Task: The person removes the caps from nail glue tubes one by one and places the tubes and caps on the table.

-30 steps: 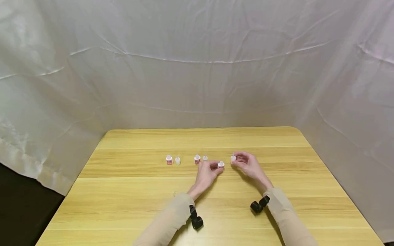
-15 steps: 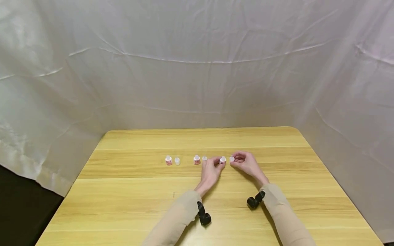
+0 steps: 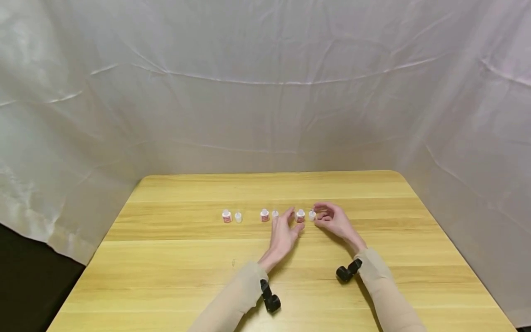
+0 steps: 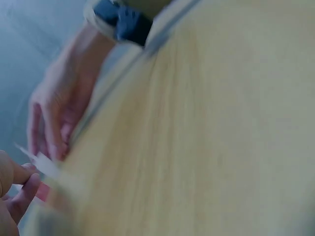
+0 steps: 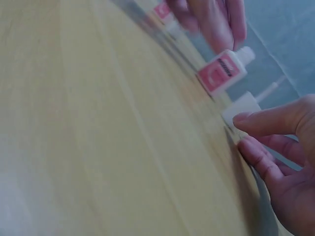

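Note:
A small white bottle with a pink label (image 3: 300, 216) stands upright between the thumb and fingers of my left hand (image 3: 283, 236), which are spread apart beside it. Just right of it a white cap (image 3: 312, 215) rests with its thin stem pointing up. My right hand (image 3: 337, 224) is close around that cap with fingers parted. In the right wrist view the thumb (image 5: 263, 123) overlaps the edge of the cap (image 5: 238, 110), and the labelled bottle (image 5: 221, 73) stands free of my left fingers. The left wrist view is blurred, with the bottle mostly hidden.
Farther left on the wooden table (image 3: 186, 276) stand two like bottles, a middle one (image 3: 264, 215) and a leftmost one (image 3: 226, 216). Each has a white cap beside it, one near my left hand (image 3: 275, 214) and one farther left (image 3: 238, 217). A pale curtain (image 3: 265, 115) surrounds the table.
My left hand brought the bottle up to the row beside the cap, stood it there and let go, its fingers spreading. The right hand set the cap down and loosened its fingers.

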The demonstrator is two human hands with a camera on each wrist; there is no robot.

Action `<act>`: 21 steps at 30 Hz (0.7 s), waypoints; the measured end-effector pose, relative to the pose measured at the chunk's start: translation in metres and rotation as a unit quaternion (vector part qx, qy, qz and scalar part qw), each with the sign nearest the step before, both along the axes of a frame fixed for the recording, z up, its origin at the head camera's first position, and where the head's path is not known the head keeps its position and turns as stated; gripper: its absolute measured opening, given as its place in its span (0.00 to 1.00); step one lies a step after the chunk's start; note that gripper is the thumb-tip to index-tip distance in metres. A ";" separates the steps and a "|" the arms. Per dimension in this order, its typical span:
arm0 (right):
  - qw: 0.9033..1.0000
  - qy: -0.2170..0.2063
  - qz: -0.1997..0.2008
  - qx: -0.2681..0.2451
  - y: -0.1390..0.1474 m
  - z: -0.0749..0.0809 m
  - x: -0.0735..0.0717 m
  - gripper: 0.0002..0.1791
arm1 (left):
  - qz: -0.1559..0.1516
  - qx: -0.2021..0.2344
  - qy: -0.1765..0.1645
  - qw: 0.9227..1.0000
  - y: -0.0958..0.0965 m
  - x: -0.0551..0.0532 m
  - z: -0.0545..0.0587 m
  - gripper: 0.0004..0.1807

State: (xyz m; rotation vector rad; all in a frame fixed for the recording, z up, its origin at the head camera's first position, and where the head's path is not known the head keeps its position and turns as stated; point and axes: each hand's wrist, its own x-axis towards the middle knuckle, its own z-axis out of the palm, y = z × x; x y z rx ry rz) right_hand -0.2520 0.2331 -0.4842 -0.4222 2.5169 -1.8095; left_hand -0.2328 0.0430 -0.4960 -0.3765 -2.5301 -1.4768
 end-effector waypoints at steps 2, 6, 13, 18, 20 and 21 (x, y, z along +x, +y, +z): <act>1.000 0.007 -0.011 0.001 0.008 -0.003 -0.001 0.29 | -0.013 0.022 0.007 1.000 -0.009 0.008 0.013 0.34; 0.996 0.041 -0.062 0.054 0.025 -0.005 -0.004 0.29 | -0.017 0.091 0.063 0.994 -0.047 0.013 0.044 0.32; 0.950 0.089 -0.143 0.263 0.041 0.001 -0.009 0.38 | 0.155 -0.026 0.195 0.968 -0.170 -0.022 0.060 0.32; 0.910 0.051 -0.142 0.386 0.043 0.000 -0.006 0.41 | 0.239 -0.240 0.074 0.938 -0.239 -0.030 0.038 0.41; 0.899 0.041 -0.146 0.410 0.042 -0.002 -0.005 0.42 | 0.242 -0.301 0.037 0.922 -0.253 -0.029 0.030 0.42; 0.897 0.039 -0.149 0.414 0.042 -0.002 -0.004 0.42 | 0.242 -0.315 0.028 0.917 -0.256 -0.029 0.029 0.42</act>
